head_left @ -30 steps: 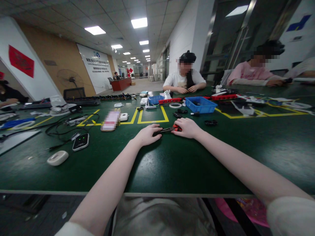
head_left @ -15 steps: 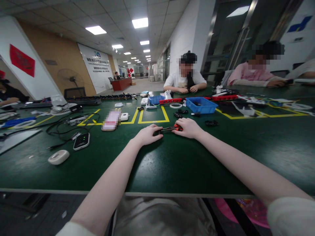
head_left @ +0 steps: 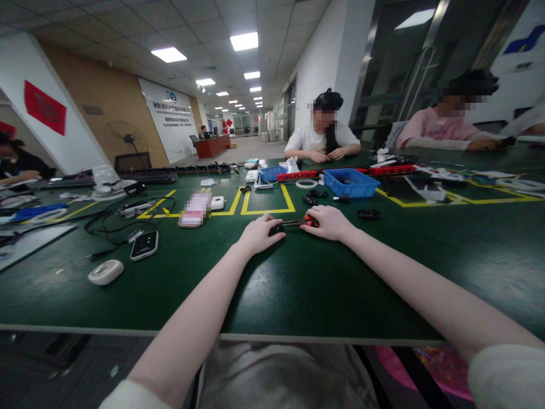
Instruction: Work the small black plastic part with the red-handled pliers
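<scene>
Both my arms stretch out over the green table (head_left: 298,284). My left hand (head_left: 258,233) is curled, its fingers closed on a small black part (head_left: 276,229). My right hand (head_left: 328,222) is closed round the red handles of a pair of pliers (head_left: 298,222). The pliers' dark jaws point left and meet the black part between my two hands. Both hands rest low on the table surface.
A blue bin (head_left: 350,182), small black parts (head_left: 368,214) and a tape ring (head_left: 306,183) lie beyond my hands. To the left lie a phone (head_left: 145,245), a white oval device (head_left: 105,271) and black cables (head_left: 110,218). Other people sit at the far side.
My hands hold the same grip. The view has shifted slightly; nothing on the table has moved.
</scene>
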`<control>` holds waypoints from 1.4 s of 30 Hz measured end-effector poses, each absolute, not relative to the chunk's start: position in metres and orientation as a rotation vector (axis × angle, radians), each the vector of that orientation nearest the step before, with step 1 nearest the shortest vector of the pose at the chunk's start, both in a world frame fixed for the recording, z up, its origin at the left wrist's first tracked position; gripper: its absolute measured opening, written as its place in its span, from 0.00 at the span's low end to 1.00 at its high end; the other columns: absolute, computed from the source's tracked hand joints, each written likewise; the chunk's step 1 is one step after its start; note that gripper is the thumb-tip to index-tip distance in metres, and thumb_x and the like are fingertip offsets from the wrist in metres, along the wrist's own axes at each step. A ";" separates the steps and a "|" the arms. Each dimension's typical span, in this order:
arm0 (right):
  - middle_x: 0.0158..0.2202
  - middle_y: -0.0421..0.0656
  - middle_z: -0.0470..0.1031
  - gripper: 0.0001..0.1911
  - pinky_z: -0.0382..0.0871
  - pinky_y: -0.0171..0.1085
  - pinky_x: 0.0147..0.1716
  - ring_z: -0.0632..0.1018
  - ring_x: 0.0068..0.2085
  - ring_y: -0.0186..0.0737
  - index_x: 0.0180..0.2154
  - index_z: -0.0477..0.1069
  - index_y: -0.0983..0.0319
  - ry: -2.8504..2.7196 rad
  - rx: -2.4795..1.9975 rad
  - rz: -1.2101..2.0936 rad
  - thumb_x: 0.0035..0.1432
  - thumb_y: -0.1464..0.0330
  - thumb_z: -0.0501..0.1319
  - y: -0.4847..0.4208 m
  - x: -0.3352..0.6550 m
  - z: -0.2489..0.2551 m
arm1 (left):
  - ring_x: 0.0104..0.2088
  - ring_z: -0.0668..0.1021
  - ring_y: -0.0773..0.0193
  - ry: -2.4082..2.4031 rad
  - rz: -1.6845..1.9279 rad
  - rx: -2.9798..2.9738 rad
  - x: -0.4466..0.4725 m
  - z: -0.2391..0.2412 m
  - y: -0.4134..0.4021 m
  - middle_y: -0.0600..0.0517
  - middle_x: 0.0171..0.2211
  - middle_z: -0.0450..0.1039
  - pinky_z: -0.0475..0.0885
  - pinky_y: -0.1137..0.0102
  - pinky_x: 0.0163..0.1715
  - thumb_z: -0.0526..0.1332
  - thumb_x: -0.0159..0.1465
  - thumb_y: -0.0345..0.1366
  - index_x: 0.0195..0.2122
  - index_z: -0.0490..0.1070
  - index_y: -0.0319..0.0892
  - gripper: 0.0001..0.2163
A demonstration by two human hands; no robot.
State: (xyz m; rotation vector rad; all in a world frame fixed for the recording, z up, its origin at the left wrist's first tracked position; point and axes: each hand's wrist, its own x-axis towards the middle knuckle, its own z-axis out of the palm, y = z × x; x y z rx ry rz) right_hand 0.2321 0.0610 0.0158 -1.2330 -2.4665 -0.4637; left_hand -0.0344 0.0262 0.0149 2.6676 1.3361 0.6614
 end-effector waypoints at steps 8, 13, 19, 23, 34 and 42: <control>0.37 0.48 0.77 0.21 0.63 0.39 0.37 0.76 0.38 0.46 0.37 0.72 0.61 -2.479 -1.235 -0.455 0.60 0.50 0.57 0.060 0.231 0.017 | 0.50 0.76 0.52 1.351 0.687 2.665 -0.033 0.014 0.025 0.45 0.49 0.71 0.71 0.61 0.53 0.57 0.67 0.49 0.59 0.70 0.44 0.23; 0.37 0.48 0.76 0.21 0.63 0.39 0.36 0.76 0.38 0.45 0.37 0.72 0.61 -2.496 -1.217 -0.436 0.61 0.49 0.56 0.059 0.231 0.018 | 0.48 0.77 0.52 1.315 0.681 2.666 -0.034 0.013 0.025 0.46 0.46 0.71 0.72 0.61 0.51 0.58 0.66 0.50 0.59 0.69 0.45 0.24; 0.35 0.47 0.76 0.20 0.61 0.38 0.33 0.75 0.35 0.44 0.35 0.71 0.60 -2.514 -1.205 -0.411 0.60 0.50 0.56 0.058 0.231 0.018 | 0.47 0.77 0.53 1.245 0.702 2.671 -0.036 0.011 0.028 0.46 0.45 0.70 0.72 0.60 0.51 0.59 0.66 0.49 0.59 0.69 0.45 0.23; 0.34 0.46 0.75 0.20 0.61 0.38 0.32 0.75 0.35 0.44 0.34 0.71 0.60 -2.521 -1.196 -0.411 0.60 0.49 0.56 0.058 0.230 0.018 | 0.51 0.74 0.52 1.163 0.735 2.694 -0.034 0.010 0.029 0.46 0.48 0.69 0.70 0.59 0.55 0.62 0.64 0.46 0.57 0.70 0.44 0.22; 0.35 0.47 0.75 0.20 0.61 0.39 0.36 0.75 0.38 0.46 0.35 0.70 0.60 -2.504 -1.183 -0.475 0.60 0.50 0.57 0.057 0.229 0.019 | 0.53 0.73 0.52 1.093 0.802 2.663 -0.032 0.008 0.030 0.45 0.51 0.69 0.70 0.57 0.55 0.64 0.63 0.42 0.47 0.69 0.43 0.14; 0.36 0.48 0.76 0.20 0.61 0.40 0.37 0.75 0.38 0.46 0.36 0.71 0.61 -2.474 -1.185 -0.510 0.60 0.50 0.57 0.057 0.230 0.018 | 0.49 0.75 0.53 1.114 0.776 2.618 -0.035 0.007 0.033 0.45 0.47 0.71 0.72 0.58 0.52 0.63 0.63 0.44 0.49 0.69 0.41 0.16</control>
